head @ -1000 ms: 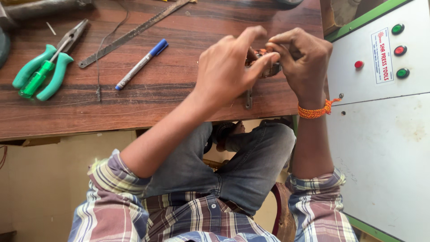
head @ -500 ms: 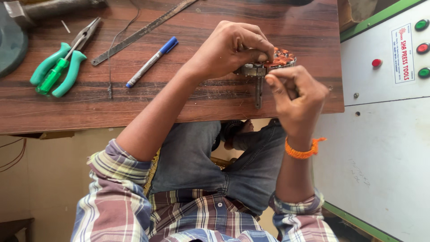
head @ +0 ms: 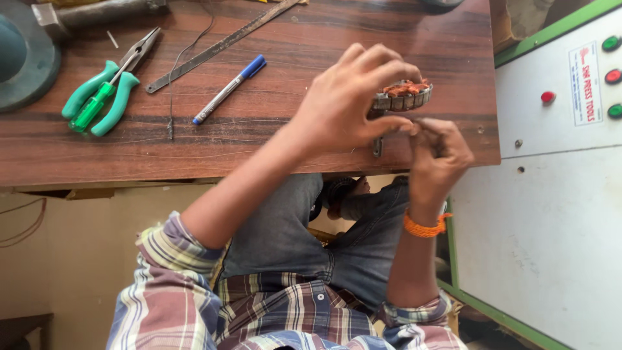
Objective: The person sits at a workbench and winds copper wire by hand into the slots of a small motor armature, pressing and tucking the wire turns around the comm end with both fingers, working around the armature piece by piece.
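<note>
Fingers of the left hand [head: 343, 107] clamp a small copper-wound stator ring [head: 403, 95] above the desk [head: 259, 142] edge — flat, rightward of the palm — while the right hand [head: 435, 155] pinches something beneath it.

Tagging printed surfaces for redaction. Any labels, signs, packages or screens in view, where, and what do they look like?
Label: on the white cabinet panel at right, beside the coloured buttons; tall narrow white rectangle, red print, small red mark on top.
No packages, signs or screens show.
</note>
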Demonstrator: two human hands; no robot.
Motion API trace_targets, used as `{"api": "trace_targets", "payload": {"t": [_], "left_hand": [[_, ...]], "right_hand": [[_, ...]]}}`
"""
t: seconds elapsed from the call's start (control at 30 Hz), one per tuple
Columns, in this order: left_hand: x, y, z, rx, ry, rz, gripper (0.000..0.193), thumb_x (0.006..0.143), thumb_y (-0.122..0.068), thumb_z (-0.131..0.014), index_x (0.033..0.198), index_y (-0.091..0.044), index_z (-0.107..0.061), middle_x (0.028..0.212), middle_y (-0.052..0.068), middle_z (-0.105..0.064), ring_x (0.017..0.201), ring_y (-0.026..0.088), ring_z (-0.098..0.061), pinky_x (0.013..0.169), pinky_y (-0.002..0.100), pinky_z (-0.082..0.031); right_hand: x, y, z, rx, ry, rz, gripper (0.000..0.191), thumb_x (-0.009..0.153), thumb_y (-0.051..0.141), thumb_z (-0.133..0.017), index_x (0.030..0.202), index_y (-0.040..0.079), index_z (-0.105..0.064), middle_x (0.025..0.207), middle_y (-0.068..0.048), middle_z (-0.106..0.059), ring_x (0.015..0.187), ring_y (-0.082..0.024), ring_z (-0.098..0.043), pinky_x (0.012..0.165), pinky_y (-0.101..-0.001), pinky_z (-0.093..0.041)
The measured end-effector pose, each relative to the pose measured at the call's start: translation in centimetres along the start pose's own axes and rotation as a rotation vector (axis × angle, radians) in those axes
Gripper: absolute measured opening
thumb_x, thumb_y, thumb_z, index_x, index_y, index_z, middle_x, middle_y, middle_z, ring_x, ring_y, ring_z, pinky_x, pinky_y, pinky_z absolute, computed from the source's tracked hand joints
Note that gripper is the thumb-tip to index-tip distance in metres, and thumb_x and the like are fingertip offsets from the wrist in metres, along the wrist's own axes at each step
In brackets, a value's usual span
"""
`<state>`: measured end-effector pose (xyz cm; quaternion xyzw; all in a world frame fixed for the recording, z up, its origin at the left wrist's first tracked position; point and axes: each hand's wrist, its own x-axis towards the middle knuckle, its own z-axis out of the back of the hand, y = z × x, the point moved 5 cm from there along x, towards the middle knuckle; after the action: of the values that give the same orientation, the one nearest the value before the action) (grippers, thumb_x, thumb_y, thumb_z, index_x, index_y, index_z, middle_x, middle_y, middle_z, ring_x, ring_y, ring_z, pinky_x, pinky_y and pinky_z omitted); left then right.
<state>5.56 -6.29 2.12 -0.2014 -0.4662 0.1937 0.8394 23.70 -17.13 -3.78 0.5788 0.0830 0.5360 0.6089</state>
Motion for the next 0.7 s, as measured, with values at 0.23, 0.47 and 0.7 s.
{"api": "trace_targets", "payload": {"t": [0.23, 0.47, 0.7], "left_hand": [[-1.5, -0.3, -2.4, 0.116, -0.119, 0.07, 0.044, 0.087, -0.031, -0.085, 0.127, -0.022, -0.068, 0.122, -0.005, -0.067, 0.105, 0.02, -0.062, 0.093, 0.037, -0.054], [-2.1, 0.3, -3.0, 0.126, -0.138, 0.132, 0.04, 0.086, -0.036, -0.087, 0.118, -0.021, -0.068, 0.113, -0.008, -0.072, 0.098, 0.017, -0.062, 0.088, 0.035, -0.053], [-1.7, -0.8, -2.0, 0.107, -0.165, 0.152, 0.039, 0.087, -0.036, -0.084, 0.119, -0.021, -0.066, 0.113, -0.007, -0.073, 0.098, 0.02, -0.061, 0.089, 0.037, -0.053]], "right_hand": [[3.0, 1.8, 3.5, -0.193, 0.027, 0.034, 0.014, 0.106, 0.008, -0.084, 0.107, 0.001, -0.072, 0.089, 0.004, -0.066, 0.071, -0.001, -0.041, 0.062, -0.0212, -0.031], [6.2, 5.0, 1.4, -0.245, 0.205, 0.269, 0.011, 0.107, 0.0, -0.084, 0.106, 0.0, -0.073, 0.092, -0.003, -0.073, 0.062, -0.002, -0.046, 0.056, -0.0198, -0.032], [8.1, 5.9, -1.3, -0.269, 0.292, 0.371, 0.009, 0.105, -0.004, -0.082, 0.104, -0.002, -0.073, 0.088, -0.006, -0.072, 0.067, -0.005, -0.057, 0.061, -0.0221, -0.042]]}}
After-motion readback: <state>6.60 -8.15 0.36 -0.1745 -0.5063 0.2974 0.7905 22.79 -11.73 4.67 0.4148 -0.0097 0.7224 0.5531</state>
